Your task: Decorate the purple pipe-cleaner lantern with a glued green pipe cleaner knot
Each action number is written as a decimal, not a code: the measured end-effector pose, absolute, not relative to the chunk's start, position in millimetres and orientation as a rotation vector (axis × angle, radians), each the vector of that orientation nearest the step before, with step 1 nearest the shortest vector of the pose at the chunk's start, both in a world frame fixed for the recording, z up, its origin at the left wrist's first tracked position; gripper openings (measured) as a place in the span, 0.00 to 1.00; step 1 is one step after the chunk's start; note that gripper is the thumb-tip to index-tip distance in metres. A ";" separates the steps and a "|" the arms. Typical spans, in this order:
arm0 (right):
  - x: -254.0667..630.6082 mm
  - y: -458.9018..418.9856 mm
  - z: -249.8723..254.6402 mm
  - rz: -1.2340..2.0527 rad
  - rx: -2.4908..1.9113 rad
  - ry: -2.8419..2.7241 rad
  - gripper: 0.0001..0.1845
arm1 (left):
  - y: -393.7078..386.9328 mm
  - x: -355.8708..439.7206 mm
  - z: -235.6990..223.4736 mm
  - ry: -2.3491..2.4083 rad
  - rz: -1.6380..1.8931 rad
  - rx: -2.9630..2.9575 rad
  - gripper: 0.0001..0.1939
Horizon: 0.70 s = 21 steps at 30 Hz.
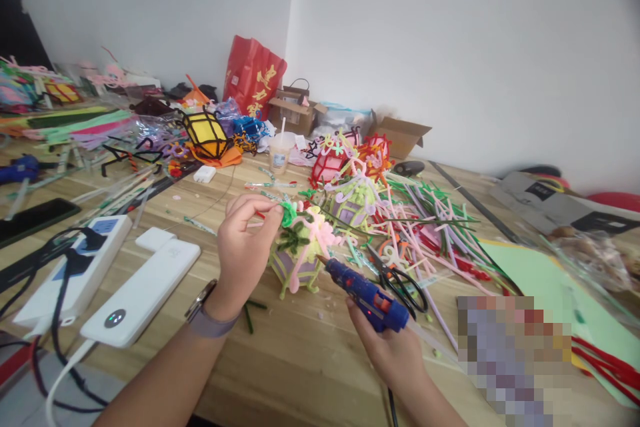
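Note:
Between the thumb and fingers of my left hand (250, 240) is a small green pipe-cleaner curl (289, 213). It sits right at the top of a lantern made of pipe cleaners (299, 267), with purple panels, pale green edges and pink flowers; whether the curl touches it I cannot tell. My right hand (390, 347) is wrapped round a blue hot glue gun (365, 293), its nozzle pointing up and left at the lantern's right side. Just behind the gun lie black-handled scissors (400, 280). A second purple and green lantern (353, 203) stands farther back.
Loose pipe cleaners (430, 220) are heaped at the right, by a pale green sheet (555, 293). A white power bank (143, 293) and a power strip (75, 267) with cables lie at the left. A plastic cup (281, 152) with a straw stands behind.

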State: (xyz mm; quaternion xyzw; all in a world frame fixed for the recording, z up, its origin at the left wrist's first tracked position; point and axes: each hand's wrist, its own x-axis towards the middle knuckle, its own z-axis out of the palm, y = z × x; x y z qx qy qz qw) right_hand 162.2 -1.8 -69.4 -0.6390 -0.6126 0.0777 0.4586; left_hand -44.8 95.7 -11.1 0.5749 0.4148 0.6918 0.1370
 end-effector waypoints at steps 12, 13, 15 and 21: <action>162.5 -2.7 -64.3 0.192 -1.532 -1.580 0.13 | 95.8 -44.5 -11.3 1.206 1.995 1.650 0.06; 162.9 -3.1 -64.4 0.188 -1.529 -1.589 0.13 | 95.7 -44.5 -11.1 1.208 1.997 1.652 0.06; 163.9 -3.7 -65.0 0.179 -1.526 -1.609 0.13 | 95.6 -44.6 -10.9 1.215 1.992 1.658 0.06; 165.5 -2.8 -66.3 0.188 -1.530 -1.640 0.14 | 95.7 -44.9 -11.7 1.224 1.987 1.661 0.06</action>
